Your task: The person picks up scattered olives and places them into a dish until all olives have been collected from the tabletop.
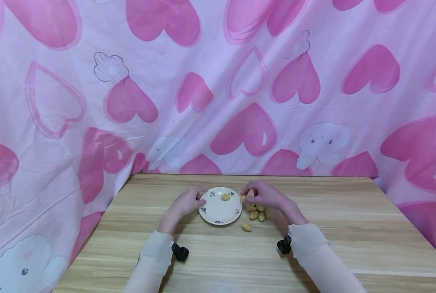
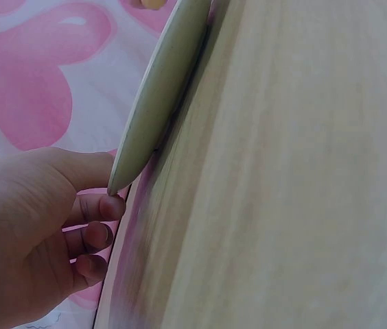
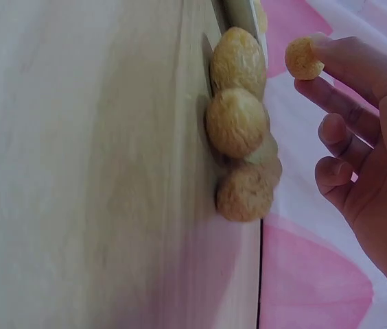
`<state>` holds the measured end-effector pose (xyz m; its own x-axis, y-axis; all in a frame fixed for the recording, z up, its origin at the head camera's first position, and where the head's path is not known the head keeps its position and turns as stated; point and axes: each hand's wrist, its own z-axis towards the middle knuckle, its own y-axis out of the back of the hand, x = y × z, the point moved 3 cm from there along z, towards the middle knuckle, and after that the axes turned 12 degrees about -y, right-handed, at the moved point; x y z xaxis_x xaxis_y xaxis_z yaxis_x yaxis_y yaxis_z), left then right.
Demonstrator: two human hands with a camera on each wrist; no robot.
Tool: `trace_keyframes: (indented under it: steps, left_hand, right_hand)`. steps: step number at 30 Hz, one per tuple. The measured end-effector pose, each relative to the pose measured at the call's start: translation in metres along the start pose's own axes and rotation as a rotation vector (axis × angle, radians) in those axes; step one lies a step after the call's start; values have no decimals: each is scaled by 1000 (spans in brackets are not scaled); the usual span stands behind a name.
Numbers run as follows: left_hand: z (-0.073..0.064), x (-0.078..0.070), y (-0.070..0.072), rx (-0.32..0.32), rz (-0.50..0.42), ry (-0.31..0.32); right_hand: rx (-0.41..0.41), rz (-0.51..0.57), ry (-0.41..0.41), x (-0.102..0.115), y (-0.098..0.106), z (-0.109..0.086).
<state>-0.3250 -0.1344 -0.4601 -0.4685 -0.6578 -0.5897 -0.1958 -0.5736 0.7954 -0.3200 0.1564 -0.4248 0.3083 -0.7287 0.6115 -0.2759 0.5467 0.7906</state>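
Note:
A round white plate (image 1: 219,211) with small dark prints near its rim lies on the table. My left hand (image 1: 182,204) pinches its left edge, thumb over the rim and fingers below, as the left wrist view shows. One tan in-shell almond (image 1: 226,197) lies on the plate's upper part. At the right rim, my right hand (image 1: 267,195) holds another in-shell almond (image 3: 302,60) between thumb and index finger; the other fingers are loosely bent. Beneath this hand sits a pile of in-shell almonds (image 1: 253,215), partly hidden by it. A single loose almond (image 1: 246,226) lies nearer to me.
The wooden table (image 1: 225,260) ends at a pink cloth (image 1: 239,81) with hearts, which hangs behind it and along its sides. Black wrist cameras (image 1: 180,252) are strapped below both hands.

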Motion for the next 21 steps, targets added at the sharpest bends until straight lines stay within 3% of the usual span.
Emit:
trace_keyframes:
  steps: [21]
  left_hand:
    - [0, 0, 0, 2, -35, 26]
  right_hand:
    - [20, -26, 30, 6, -21, 23]
